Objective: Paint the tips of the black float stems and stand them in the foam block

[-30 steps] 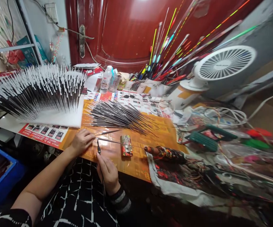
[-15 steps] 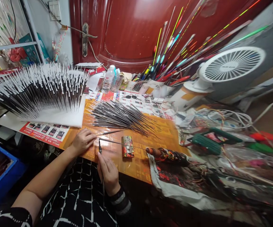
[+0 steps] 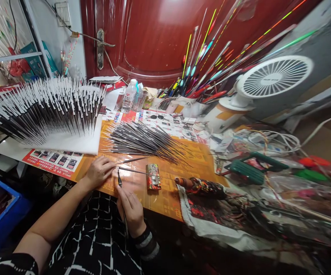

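Left hand [image 3: 98, 172] is pinching a slender dark fishing-float stem [image 3: 132, 160] that runs rightward from the fingertips, while right hand [image 3: 131, 211] is closing around a thin black brush [image 3: 120, 180] just below it.

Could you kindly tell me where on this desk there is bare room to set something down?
Bare orange mat shows below the patterned box, between the right hand and the patterned handle. A smaller patch lies right of the loose float stems. The right side, heaped with cables and plastic, is crowded.

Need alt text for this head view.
Two hands work at an orange-topped bench: the left hand pinches a thin fishing float while the right hand holds a slim dark-tipped tool. Many white-tipped floats stand in a white foam block beyond.
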`<move>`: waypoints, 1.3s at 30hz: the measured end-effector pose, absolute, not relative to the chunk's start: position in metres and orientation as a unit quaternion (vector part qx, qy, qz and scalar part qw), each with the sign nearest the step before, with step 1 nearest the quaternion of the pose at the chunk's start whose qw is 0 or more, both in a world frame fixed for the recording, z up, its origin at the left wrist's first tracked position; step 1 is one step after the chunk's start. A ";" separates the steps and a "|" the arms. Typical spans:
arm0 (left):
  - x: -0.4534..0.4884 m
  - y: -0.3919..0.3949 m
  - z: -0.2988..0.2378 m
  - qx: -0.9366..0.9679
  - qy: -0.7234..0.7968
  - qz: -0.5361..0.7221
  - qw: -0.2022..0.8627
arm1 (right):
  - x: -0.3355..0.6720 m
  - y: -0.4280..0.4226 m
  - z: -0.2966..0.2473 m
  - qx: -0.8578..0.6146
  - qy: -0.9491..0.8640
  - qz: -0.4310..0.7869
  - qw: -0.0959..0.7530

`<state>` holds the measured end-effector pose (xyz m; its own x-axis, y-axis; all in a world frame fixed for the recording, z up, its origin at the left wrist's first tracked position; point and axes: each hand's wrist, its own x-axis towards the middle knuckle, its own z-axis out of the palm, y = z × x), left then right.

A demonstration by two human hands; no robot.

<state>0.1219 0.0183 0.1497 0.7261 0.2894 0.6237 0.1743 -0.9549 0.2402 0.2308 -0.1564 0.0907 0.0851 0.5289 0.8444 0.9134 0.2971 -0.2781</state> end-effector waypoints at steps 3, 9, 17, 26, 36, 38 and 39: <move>0.122 0.018 0.151 0.923 0.123 0.355 0.081 | 0.238 -0.166 0.099 -0.539 -0.656 -0.190 0.492; 0.122 0.019 0.154 0.921 0.117 0.364 0.079 | 0.275 -0.196 0.101 -0.558 -0.621 -0.237 0.497; 0.121 0.025 0.153 0.923 0.116 0.358 0.083 | 0.293 -0.201 0.084 -0.601 -0.575 -0.310 0.460; 0.120 0.028 0.151 0.925 0.113 0.353 0.080 | 0.292 -0.196 0.082 -0.620 -0.575 -0.321 0.427; 0.120 0.028 0.151 0.925 0.115 0.354 0.082 | 0.289 -0.197 0.082 -0.638 -0.565 -0.298 0.430; 0.120 0.028 0.152 0.925 0.115 0.354 0.078 | 0.288 -0.197 0.081 -0.640 -0.562 -0.293 0.434; 0.120 0.028 0.152 0.925 0.114 0.354 0.077 | 0.288 -0.197 0.081 -0.642 -0.560 -0.291 0.436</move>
<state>0.1199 0.0280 0.1516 0.7235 0.2661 0.6369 0.1571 -0.9620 0.2234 0.2884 -0.1971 0.0811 0.2041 0.4643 0.8619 0.9723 0.0061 -0.2335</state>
